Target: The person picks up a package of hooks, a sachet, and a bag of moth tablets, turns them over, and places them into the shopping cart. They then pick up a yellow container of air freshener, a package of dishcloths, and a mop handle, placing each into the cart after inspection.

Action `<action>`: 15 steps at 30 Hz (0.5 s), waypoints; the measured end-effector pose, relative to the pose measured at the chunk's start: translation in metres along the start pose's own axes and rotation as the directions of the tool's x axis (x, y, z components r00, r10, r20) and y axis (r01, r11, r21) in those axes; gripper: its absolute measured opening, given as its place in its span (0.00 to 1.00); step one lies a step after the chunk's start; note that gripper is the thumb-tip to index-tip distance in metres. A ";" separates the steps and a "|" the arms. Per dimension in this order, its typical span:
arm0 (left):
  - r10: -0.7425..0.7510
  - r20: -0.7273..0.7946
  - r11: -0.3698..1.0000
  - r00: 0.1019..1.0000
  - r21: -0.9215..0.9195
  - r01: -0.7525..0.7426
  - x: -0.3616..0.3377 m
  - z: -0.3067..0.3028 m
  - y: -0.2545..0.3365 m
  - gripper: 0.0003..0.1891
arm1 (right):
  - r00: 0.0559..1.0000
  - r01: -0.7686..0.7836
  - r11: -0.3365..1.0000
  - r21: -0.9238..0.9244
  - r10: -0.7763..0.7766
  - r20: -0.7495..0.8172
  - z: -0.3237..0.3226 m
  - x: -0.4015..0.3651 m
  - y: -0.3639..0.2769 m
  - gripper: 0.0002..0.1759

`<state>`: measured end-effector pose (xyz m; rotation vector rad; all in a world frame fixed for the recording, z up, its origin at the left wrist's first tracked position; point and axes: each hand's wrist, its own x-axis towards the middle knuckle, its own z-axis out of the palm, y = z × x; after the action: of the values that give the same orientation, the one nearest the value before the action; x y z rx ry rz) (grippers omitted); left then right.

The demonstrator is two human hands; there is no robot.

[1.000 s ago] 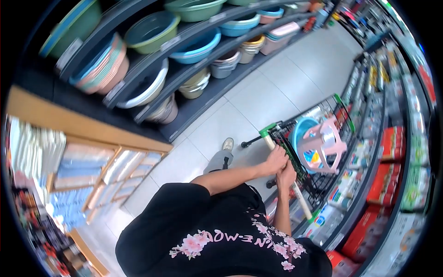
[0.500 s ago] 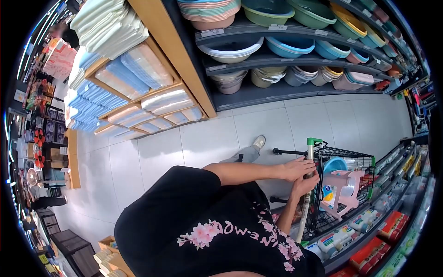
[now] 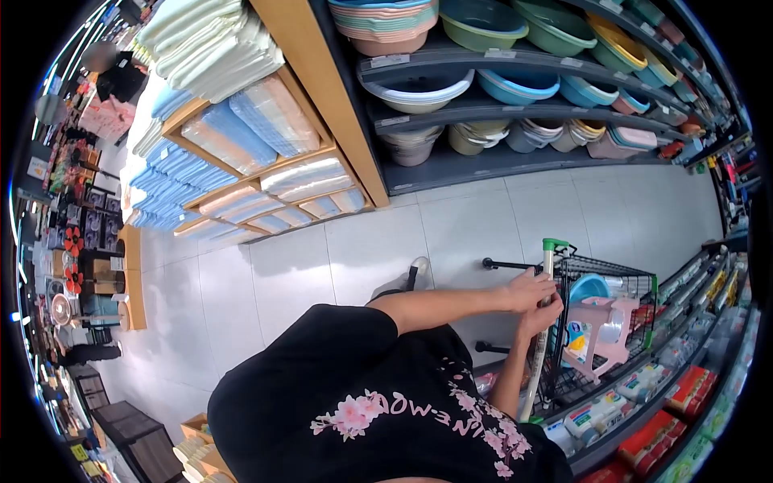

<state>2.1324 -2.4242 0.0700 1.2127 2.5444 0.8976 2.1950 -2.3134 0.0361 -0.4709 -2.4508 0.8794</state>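
My left hand is closed on the pale handle of the shopping cart, near its green end cap. Right beside it, my right hand also grips the handle; its fingers are partly hidden. Inside the black wire cart lie a blue basin, a pink plastic piece with legs, looking like a small stool, and a blue-and-yellow package.
Ahead on the left, shelves hold stacked basins and buckets. A wooden shelf carries folded towels. Packaged goods line the shelf along the cart's right side. Tiled floor runs between. Another person stands far off.
My view has shifted slightly, and the shelves and cart appear a little further right. The visible foot now appears further back, to the left. Both hands stay on the cart handle.
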 end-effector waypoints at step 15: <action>0.017 -0.005 1.000 1.000 0.002 -0.017 -0.030 -0.008 -0.026 0.31 | 0.998 0.010 1.000 -0.001 -0.010 -0.065 0.023 -0.021 -0.032 0.24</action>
<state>2.1316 -2.4627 0.0578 1.2367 2.5435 0.9028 2.1947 -2.3577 0.0349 -0.4794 -2.3929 0.8464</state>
